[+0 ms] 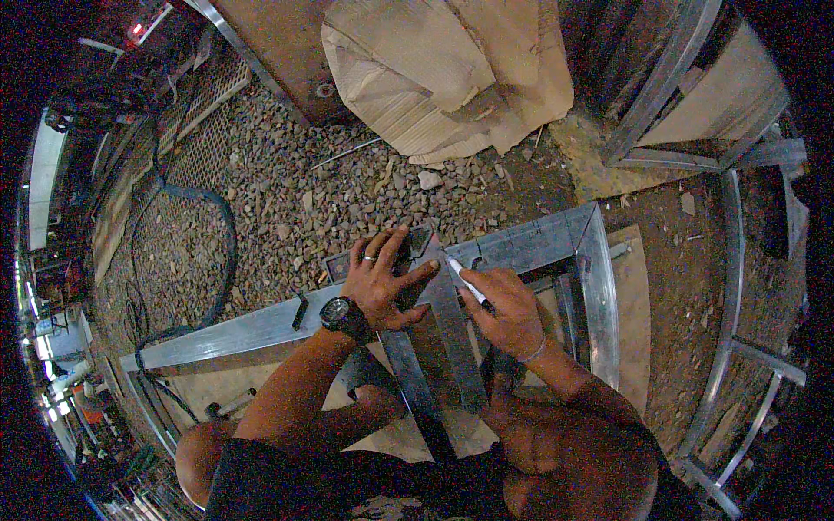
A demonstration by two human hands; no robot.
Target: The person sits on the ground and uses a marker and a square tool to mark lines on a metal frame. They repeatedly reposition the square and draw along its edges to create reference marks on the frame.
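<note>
My right hand [508, 314] is closed around a white marker pen [465, 278], its tip at the edge of a grey metal bar [456, 347]. That bar runs toward me across a frame of metal tubing [234, 330]. My left hand [378, 282], with a ring and a black wristwatch [343, 317], lies with fingers spread on the metal where the pieces meet. A dark flat piece [420, 240] shows by its fingertips; whether it is a separate tool I cannot tell. Small dark marks or pieces sit on the frame on both sides.
Gravel [287, 195] spreads beyond the frame, with a crumpled cardboard sheet [452, 69] farther off. A dark cable [228, 226] curls at the left and crosses the frame. More metal framing [734, 260] stands at the right. My bent knees are under and beside the frame.
</note>
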